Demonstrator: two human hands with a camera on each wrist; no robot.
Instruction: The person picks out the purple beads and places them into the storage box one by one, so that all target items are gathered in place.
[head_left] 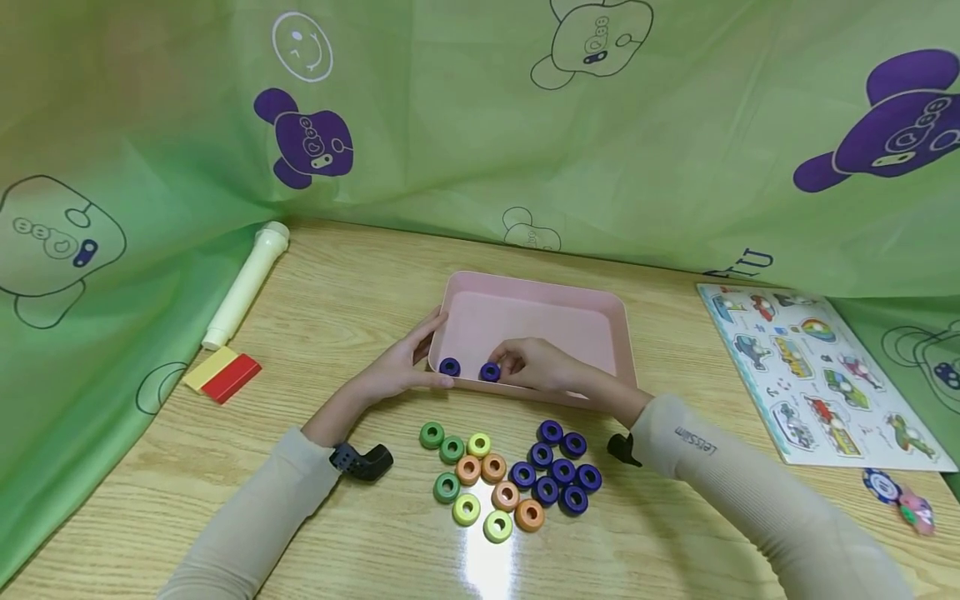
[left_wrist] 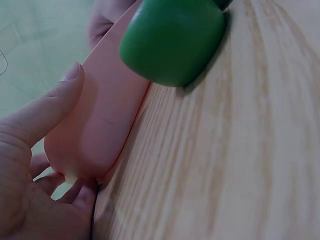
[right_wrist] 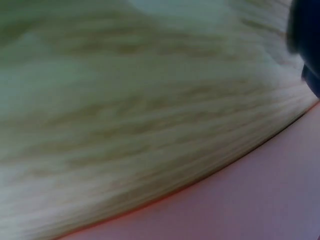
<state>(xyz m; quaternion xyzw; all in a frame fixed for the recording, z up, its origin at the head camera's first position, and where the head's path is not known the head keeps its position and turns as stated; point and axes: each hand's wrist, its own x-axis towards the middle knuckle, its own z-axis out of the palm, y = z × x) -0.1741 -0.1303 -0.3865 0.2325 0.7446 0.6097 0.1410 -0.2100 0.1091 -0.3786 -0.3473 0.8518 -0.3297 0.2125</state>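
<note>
A pink tray (head_left: 543,317) lies on the wooden table. My left hand (head_left: 393,368) holds its near left corner, the thumb along the front wall and the fingers against the left side. In the left wrist view the thumb (left_wrist: 62,100) rests on the outside of the pink wall (left_wrist: 102,120). Reaching over the front rim, my right hand (head_left: 543,365) pinches a dark purple ring (head_left: 490,372) inside the tray. Another purple ring (head_left: 449,367) sits in the near left corner. The right wrist view does not show the right fingers.
In front of the tray lie several purple rings (head_left: 562,472), green rings (head_left: 446,487), yellow rings (head_left: 467,509) and orange rings (head_left: 529,515). A white cylinder (head_left: 246,287) and a yellow-red block (head_left: 222,375) lie left, a picture puzzle board (head_left: 825,375) right. Green cloth (head_left: 420,125) hangs behind.
</note>
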